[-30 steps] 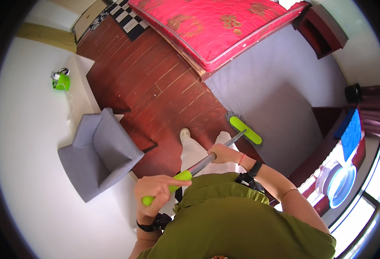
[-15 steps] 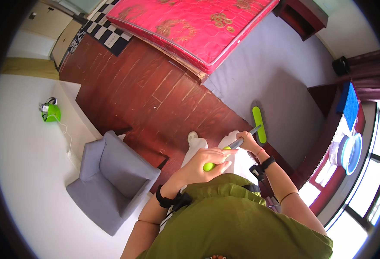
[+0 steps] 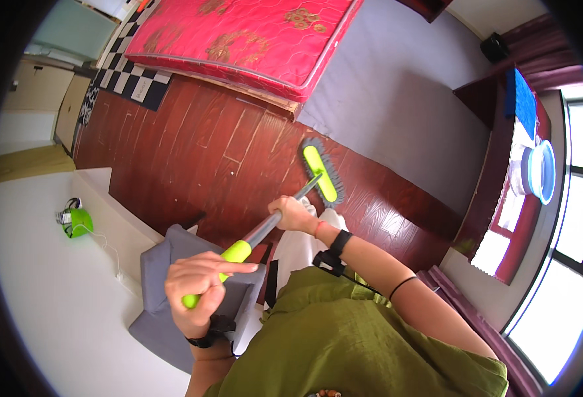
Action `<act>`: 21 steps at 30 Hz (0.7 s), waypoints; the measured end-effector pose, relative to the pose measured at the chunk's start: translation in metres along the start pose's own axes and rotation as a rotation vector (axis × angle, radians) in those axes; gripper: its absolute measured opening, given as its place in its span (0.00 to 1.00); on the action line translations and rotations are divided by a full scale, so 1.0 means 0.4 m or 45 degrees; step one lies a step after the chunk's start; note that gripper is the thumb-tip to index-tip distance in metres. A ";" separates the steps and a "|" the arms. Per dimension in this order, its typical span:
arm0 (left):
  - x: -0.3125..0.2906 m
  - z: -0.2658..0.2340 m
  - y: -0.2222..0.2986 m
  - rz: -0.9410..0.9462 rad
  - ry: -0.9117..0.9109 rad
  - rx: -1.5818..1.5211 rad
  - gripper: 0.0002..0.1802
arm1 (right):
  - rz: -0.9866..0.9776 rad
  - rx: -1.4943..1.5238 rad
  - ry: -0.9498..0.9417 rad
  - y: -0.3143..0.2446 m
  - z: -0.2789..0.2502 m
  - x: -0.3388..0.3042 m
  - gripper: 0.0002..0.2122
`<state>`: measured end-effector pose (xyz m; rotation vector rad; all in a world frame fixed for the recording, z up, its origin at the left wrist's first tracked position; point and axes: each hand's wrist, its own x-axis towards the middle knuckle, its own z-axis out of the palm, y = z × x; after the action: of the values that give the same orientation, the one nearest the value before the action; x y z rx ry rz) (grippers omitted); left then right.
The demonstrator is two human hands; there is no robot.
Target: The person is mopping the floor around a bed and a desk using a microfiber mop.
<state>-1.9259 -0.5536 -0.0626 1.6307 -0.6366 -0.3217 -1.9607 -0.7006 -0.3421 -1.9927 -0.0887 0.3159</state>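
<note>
Both hands hold a long-handled floor brush (image 3: 263,229) with a grey pole and lime-green grip. My left hand (image 3: 195,286) is wrapped round the green grip at the top end, its index finger stretched along it. Farther down the pole, my right hand (image 3: 291,213) is closed round the grey part. The lime-green brush head (image 3: 318,165), edged with grey bristles, rests on the red-brown wooden floor (image 3: 205,142) just beyond my feet. The pole slants from near left to far right. Its bristles look slightly blurred.
A red mattress (image 3: 238,40) on a low base lies ahead. Right of it spreads a grey floor covering (image 3: 390,86). A grey armchair (image 3: 155,331) stands close on my left. To the right is a red table (image 3: 467,235) with a blue basin (image 3: 543,172).
The brush head has moved left from the grey floor covering onto the wooden floor. Both hands have shifted left with the pole, the left hand farther out. The view has also shifted.
</note>
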 end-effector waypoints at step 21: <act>-0.077 0.407 -0.253 -0.020 -0.333 -0.003 0.03 | 0.153 -0.535 0.133 0.438 -0.322 -0.328 0.03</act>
<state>-2.0183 -0.6637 -0.1933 1.6053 -0.8198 -0.5527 -2.0670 -0.9161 -0.4244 -2.4333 0.0354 0.2855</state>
